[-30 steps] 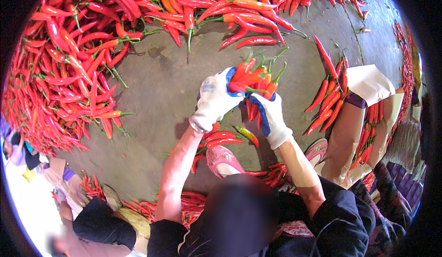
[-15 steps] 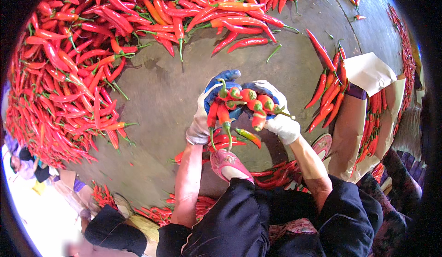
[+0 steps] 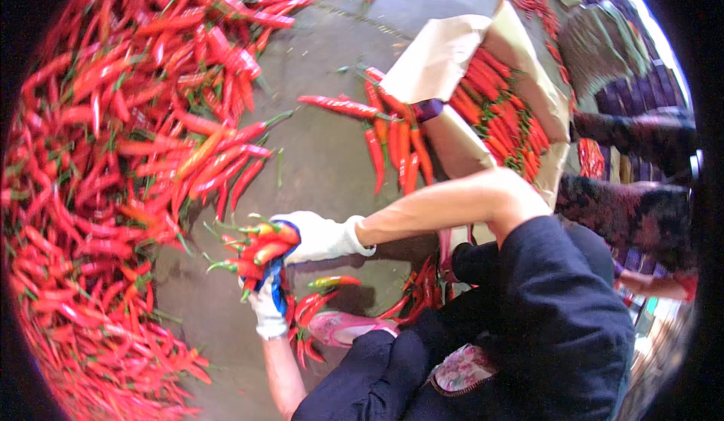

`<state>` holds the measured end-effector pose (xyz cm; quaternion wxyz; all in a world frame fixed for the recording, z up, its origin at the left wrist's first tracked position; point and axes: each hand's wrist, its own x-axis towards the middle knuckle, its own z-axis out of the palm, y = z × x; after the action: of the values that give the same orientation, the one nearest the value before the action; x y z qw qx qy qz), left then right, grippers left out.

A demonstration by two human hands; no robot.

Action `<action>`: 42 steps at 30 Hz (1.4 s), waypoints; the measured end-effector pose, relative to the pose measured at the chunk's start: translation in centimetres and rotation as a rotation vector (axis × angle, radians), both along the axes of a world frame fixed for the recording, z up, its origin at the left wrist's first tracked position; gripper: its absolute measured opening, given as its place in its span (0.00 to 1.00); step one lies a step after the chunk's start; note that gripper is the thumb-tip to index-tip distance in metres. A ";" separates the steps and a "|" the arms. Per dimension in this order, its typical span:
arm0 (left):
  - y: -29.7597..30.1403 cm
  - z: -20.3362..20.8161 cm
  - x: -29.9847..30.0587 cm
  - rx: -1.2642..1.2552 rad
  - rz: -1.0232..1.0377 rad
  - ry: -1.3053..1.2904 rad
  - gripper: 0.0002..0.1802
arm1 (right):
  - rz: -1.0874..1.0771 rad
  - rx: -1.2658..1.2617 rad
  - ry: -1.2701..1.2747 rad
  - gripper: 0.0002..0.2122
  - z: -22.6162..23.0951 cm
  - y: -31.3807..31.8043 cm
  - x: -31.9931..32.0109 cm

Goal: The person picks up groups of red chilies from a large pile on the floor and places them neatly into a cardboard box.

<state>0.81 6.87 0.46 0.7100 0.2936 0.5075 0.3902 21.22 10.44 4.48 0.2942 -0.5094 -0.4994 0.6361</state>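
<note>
Both my hands wear white gloves with blue palms and grip one bunch of red chillies (image 3: 259, 250) with green stems, held low over the grey concrete floor (image 3: 324, 157). My left hand (image 3: 268, 305) comes up from below and clasps the underside of the bunch. My right hand (image 3: 317, 237) reaches in from the right and closes on its upper side. The stems point left, toward the big heap of red chillies (image 3: 98, 195).
An open cardboard box (image 3: 441, 55) packed with chillies stands at upper right, and loose chillies (image 3: 385, 134) lie in front of it. My pink shoe (image 3: 343, 327) rests among scattered chillies below the hands. Another person's patterned sleeve (image 3: 626, 210) is at the right.
The view has swung, so the box now sits at the upper right. Both hands have carried the bunch lower and to the left, closer to the heap, still gripping it.
</note>
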 end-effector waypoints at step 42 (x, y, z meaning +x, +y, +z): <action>10.0 11.6 53.7 1.183 -2.137 0.547 0.26 | -1.023 0.172 2.173 0.13 4.9 -7.2 22.2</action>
<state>54.55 16.90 12.03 0.3018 0.9031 -0.1066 -0.2863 43.44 3.27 9.42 0.8124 0.1745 0.2284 0.5073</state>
